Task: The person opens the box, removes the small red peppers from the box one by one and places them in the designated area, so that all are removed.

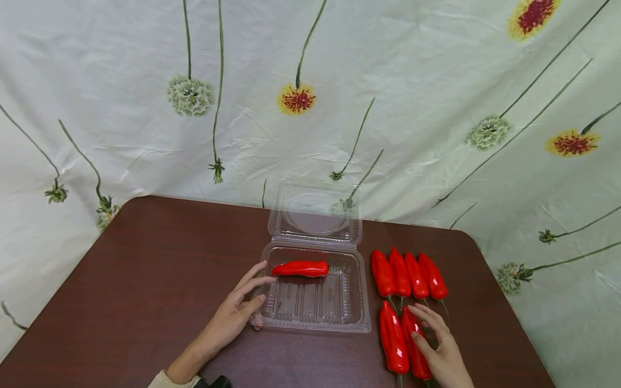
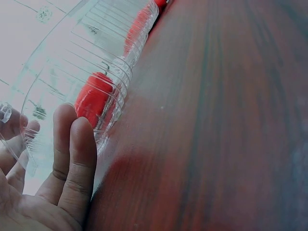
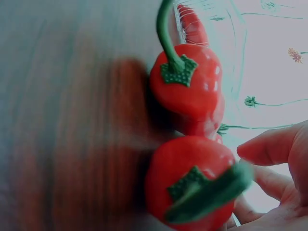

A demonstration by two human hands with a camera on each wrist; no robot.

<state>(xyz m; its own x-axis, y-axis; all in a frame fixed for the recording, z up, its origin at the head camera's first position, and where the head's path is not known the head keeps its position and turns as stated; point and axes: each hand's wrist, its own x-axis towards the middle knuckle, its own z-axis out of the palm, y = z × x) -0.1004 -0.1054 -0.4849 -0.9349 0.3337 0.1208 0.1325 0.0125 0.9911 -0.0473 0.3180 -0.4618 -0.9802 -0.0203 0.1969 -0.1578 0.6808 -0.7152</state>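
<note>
A clear plastic clamshell container point(image 1: 366, 318) stands on the table with its lid point(image 1: 315, 237) raised at the back. One red pepper point(image 1: 301, 268) lies crosswise inside, near the hinge. My left hand point(image 1: 233, 318) rests at the container's left wall, fingers fairly straight, some over the rim and others outside against the plastic. To the right, my right hand point(image 1: 439, 345) reaches over the right-hand pepper point(image 1: 414, 350) of the near pair, thumb and fingers apart around it. The other near pepper point(image 1: 394, 339) lies beside it. Whether the right fingertips touch is unclear.
Behind the near pair, several more red peppers point(image 1: 400, 275) lie side by side, right of the container. All have green stems. The dark brown table point(image 1: 145, 280) ends at a pale flower-printed cloth point(image 1: 242, 124) hanging behind it.
</note>
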